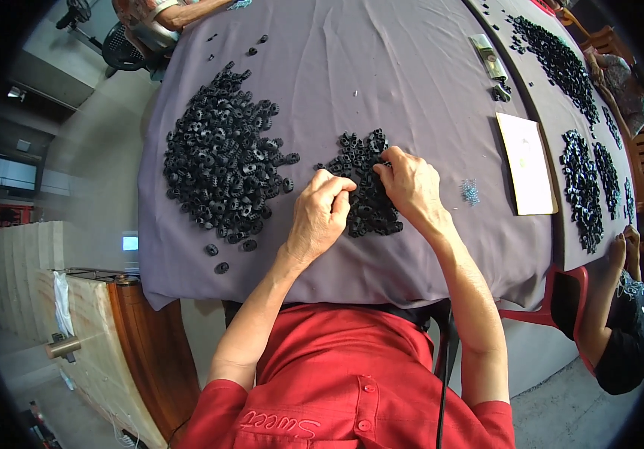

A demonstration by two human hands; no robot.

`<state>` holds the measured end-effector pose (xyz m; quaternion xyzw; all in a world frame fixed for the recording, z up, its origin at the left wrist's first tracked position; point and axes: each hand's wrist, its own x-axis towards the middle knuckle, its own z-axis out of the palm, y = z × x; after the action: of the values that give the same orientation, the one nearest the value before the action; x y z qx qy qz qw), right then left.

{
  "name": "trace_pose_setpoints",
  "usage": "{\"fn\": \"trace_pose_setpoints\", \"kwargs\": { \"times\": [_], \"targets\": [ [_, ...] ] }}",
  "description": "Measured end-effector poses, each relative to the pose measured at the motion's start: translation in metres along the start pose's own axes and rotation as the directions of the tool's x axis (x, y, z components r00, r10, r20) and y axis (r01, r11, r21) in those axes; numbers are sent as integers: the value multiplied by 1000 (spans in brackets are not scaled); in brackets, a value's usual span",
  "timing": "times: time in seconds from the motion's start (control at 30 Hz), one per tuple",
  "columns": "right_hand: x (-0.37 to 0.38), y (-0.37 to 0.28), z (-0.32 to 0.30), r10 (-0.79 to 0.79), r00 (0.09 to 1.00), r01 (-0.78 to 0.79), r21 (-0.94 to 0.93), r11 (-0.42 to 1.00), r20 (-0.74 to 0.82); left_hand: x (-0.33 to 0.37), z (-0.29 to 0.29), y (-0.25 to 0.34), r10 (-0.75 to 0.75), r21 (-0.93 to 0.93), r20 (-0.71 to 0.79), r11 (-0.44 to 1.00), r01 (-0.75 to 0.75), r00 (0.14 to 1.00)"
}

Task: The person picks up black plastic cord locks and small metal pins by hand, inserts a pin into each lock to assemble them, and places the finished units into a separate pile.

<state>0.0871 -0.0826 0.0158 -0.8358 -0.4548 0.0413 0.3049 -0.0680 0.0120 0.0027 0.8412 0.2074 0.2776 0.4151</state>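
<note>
Both my hands are over a small pile of black ridged plastic parts (367,213) on the cloth-covered table. My left hand (320,213) is closed at the pile's left side, thumb and index finger pinched; what is between them, if anything, is too small to make out. On the pile's right side my right hand (412,185) is also closed in a pinch, its fingertips at the black parts and its hold hidden. A larger heap of round black ridged parts (221,153) lies to the left. Right of my right hand sits a small cluster of clear bluish pieces (470,192).
A pale flat card (526,165) lies on the right of the greyish-purple tablecloth (299,75). Beyond it, a second table bears more black piles (582,191). Other people sit there, and one person's arm (195,13) reaches in at the far left. A red chair (547,310) stands at right.
</note>
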Motion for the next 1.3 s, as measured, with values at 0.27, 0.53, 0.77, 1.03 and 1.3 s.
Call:
{"fn": "trace_pose_setpoints", "kwargs": {
  "times": [0.27,0.53,0.77,1.03,1.3],
  "targets": [
    [6,-2,-5,46,989,-53,44,998,142,1,3,-3,85,268,106,957,-110,991],
    [-22,26,-26,179,848,-526,836,160,499,4,-7,-2,-65,55,-10,996,66,998],
    [-59,44,-36,51,874,-475,873,-112,483,-6,-36,-4,-400,-685,159,613,393,902],
    [-59,7,-24,202,885,-456,697,553,419,-27,-27,7,-449,-586,233,644,493,863],
    [-46,19,-9,-58,998,59,157,986,-12,-20,2,18,-107,239,42,966,94,993]
  ]
}}
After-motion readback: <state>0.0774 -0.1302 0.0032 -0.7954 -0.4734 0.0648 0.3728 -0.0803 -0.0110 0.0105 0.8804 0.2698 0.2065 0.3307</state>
